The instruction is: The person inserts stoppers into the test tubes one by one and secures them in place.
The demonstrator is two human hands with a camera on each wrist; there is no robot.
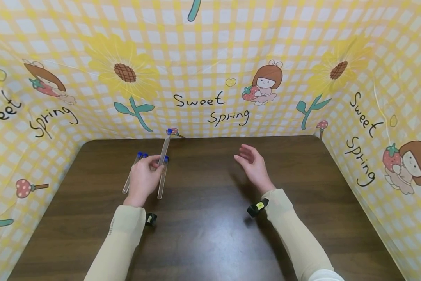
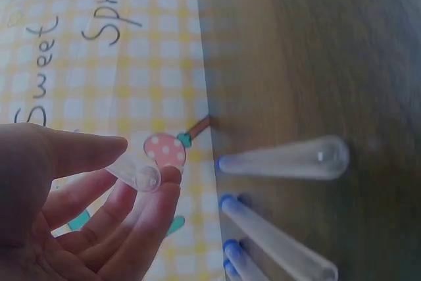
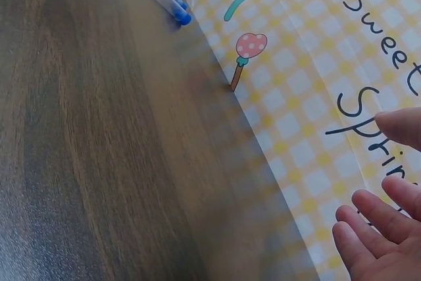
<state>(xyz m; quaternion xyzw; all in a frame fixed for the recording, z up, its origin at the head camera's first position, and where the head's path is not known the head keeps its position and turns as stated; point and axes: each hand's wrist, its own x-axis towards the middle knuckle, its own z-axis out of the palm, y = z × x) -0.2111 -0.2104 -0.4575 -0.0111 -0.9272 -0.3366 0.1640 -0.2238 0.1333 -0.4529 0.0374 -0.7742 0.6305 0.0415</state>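
Note:
My left hand (image 1: 145, 177) pinches a clear test tube (image 1: 164, 146) with a blue cap between thumb and fingers, holding it raised with the cap end up and away. In the left wrist view the rounded bottom of this tube (image 2: 146, 177) shows between the fingertips. Several more blue-capped test tubes lie on the table by this hand: one tube (image 1: 162, 181) just right of it, others at its left, such as the tube (image 1: 127, 183) partly behind the hand. My right hand (image 1: 255, 168) hovers over the table's right half, fingers loosely bent, with nothing in it.
The dark wooden table (image 1: 210, 234) is enclosed at the back and sides by a yellow checked cloth (image 1: 196, 58) printed with sunflowers and lettering. The back cloth meets the table's far edge just beyond the tubes. Each wrist wears a small black camera (image 1: 257, 208).

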